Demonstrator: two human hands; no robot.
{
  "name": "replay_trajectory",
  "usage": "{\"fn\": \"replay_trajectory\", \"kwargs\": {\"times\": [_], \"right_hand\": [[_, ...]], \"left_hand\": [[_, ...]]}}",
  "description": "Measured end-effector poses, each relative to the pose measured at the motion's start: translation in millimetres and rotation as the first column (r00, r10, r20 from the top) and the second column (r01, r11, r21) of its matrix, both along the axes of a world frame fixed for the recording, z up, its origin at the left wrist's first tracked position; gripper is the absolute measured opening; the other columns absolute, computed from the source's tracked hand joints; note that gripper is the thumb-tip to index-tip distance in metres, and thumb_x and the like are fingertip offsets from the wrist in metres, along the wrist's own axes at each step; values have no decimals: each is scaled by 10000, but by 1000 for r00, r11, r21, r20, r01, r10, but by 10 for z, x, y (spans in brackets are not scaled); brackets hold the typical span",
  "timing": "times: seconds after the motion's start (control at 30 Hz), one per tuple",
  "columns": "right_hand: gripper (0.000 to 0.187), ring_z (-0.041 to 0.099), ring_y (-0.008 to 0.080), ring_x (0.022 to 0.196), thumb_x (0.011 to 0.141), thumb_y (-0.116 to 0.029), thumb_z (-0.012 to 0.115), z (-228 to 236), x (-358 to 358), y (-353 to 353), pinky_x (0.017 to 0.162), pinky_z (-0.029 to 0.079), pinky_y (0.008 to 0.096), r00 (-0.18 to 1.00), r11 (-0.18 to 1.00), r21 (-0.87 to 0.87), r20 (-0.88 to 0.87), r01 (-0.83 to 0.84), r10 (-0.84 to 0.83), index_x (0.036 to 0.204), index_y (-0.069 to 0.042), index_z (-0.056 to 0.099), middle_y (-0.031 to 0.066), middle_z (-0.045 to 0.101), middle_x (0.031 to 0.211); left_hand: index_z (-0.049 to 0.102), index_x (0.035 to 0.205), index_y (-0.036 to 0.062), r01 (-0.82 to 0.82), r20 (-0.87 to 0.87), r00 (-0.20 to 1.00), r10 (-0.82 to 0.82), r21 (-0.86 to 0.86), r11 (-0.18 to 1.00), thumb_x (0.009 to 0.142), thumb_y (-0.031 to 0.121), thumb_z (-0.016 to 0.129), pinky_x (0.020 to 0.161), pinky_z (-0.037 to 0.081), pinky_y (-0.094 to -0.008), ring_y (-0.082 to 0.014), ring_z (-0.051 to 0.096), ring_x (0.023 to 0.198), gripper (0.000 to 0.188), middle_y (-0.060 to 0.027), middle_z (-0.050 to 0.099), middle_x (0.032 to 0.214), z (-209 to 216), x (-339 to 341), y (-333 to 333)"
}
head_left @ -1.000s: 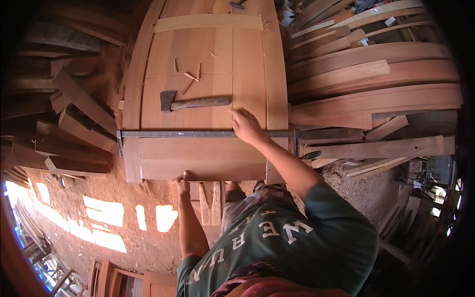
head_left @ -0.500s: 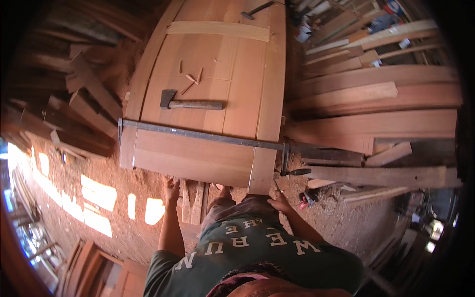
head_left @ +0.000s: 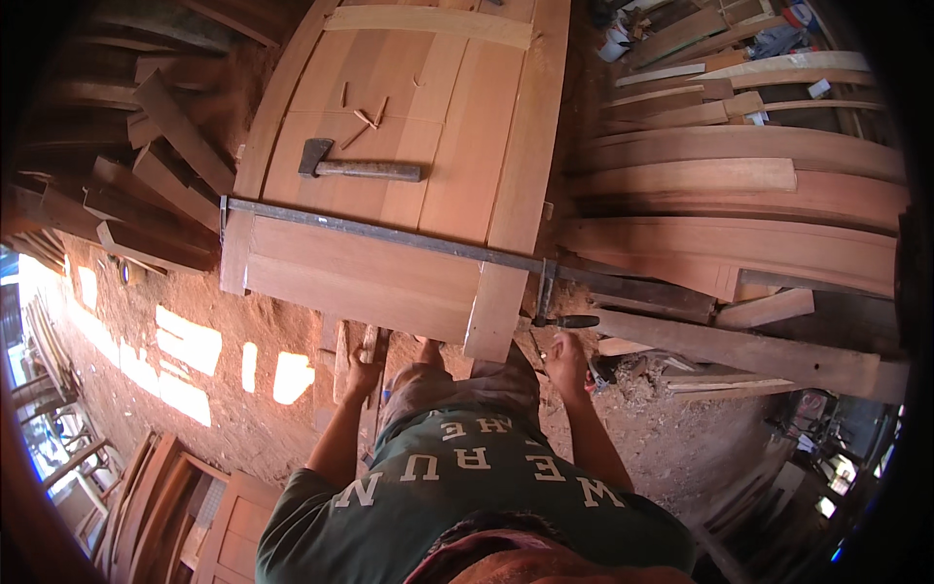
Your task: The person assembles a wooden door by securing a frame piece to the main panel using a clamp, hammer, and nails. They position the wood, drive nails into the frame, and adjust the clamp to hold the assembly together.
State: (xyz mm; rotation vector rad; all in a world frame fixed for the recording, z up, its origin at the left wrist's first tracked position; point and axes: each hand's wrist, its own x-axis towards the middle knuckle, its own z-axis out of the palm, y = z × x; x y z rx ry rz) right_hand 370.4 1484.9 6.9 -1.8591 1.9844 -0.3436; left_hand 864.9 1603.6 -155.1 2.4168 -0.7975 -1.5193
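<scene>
A wooden door panel lies in front of me, with a long dark bar clamp across its near end. My right hand is closed just below the clamp's handle, apart from it. A thin sliver shows at its fingertips, too small to name. My left hand hangs low beside narrow wood strips, below the panel's near edge; its fingers are partly hidden. On the panel rest a hatchet with a wooden handle and several small wooden pegs.
Long planks are stacked on the right, and rough offcuts are piled on the left. A pale crosspiece spans the panel's far part. Sawdust covers the floor. A panelled wooden piece stands at the lower left.
My right hand has come up and outward from my thigh towards the clamp handle. My left hand has dropped slightly from the panel edge. The view has shifted, so the panel sits higher.
</scene>
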Motion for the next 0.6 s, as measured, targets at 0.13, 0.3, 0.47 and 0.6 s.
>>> {"fn": "replay_trajectory", "kwargs": {"times": [0.13, 0.3, 0.47, 0.6], "right_hand": [[621, 501, 442, 1272, 803, -111, 722, 330, -481, -518, 1049, 434, 484, 907, 981, 105, -373, -166, 194, 1373, -34, 488, 260, 516, 1370], [581, 597, 453, 1178, 850, -214, 725, -385, -1025, -886, 979, 499, 522, 836, 791, 498, -209, -356, 508, 1347, -31, 487, 288, 614, 1252], [496, 691, 438, 1006, 839, -312, 752, -346, -770, -958, 885, 541, 545, 781, 703, 568, -158, -429, 604, 1212, -47, 560, 272, 706, 1063], [401, 684, 439, 1028, 849, -317, 754, -308, -702, -1098, 893, 531, 532, 732, 637, 615, -139, -464, 667, 1120, -46, 638, 265, 711, 1073]], "left_hand": [[389, 1456, 79, 17, 147, 989, -9, -57, 998, 847, 305, 775, 863, 539, -461, -372, 684, 1009, 756, -251, 704, 1072, 337, -84, -60], [450, 1434, 18, -489, -39, 872, 488, -64, 870, 922, 196, 726, 547, 494, -289, -115, 594, 644, 609, -48, 650, 859, 439, -412, 519], [508, 1418, -11, -669, 23, 743, 668, 39, 742, 908, 180, 741, 626, 525, -329, -183, 663, 738, 591, -116, 696, 931, 502, -1444, 1091], [521, 1418, -27, -718, -59, 684, 727, 124, 685, 918, 169, 726, 689, 548, -338, -215, 697, 804, 575, -169, 722, 1011, 556, -2404, 1147]]}}
